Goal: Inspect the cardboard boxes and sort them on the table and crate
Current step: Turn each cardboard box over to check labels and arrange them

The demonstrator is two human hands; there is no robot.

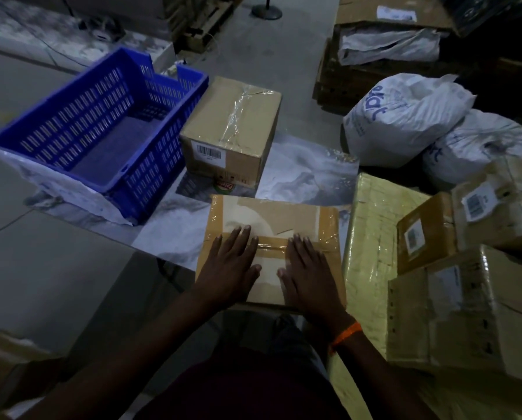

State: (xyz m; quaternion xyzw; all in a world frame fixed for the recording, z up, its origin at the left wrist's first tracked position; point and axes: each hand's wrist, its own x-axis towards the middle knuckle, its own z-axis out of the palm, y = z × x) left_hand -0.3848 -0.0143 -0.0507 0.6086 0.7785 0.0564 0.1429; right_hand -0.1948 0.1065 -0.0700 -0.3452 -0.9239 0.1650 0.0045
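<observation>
A taped brown cardboard box (pixel 284 216) lies at the near edge of the table (pixel 174 231). My left hand (pixel 230 265) and my right hand (pixel 306 272) rest flat on its top, fingers straight, side by side. Behind it stands a second cardboard box (pixel 232 128) with clear tape and a barcode label. An empty blue plastic crate (pixel 102 131) sits to the left on the table.
To the right, a yellowish wrapped parcel (pixel 371 237) and several stacked cardboard boxes (pixel 465 298) crowd the space. Two white sacks (pixel 405 116) lie behind them. More cartons (pixel 390 40) stand at the back right. A grey floor lies to the left.
</observation>
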